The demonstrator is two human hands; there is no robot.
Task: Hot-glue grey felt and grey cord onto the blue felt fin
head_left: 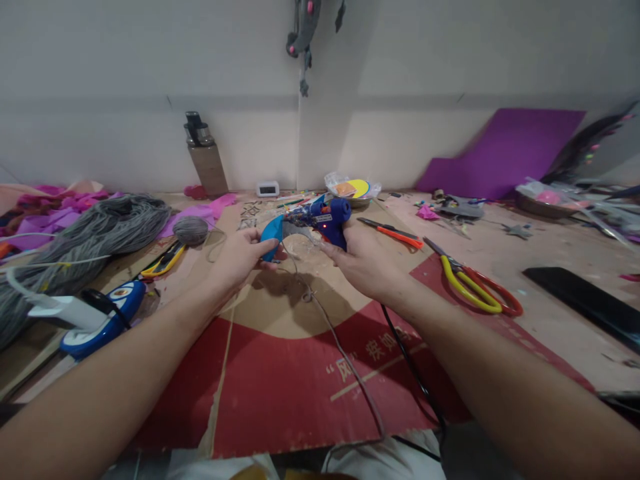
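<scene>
My left hand (245,253) pinches a curved blue piece (271,235), which looks like felt, between thumb and fingers. In my right hand (363,259) is a dark blue glue gun (337,215) with a small red light on its side. The gun's front end points left, toward the blue piece; whether its tip touches the piece cannot be made out. A strand of grey yarn (327,320) trails from the blue piece across the cardboard (280,387) to its front edge. The gun's black cord (407,357) runs down below my right forearm.
On the right lie scissors (473,283) with yellow and red handles, an orange cutter (397,233) and a black phone-like slab (585,300). To the left are a grey yarn ball (191,231), a yellow cutter (164,259), a grey skein (110,233) and a blue power strip (117,313).
</scene>
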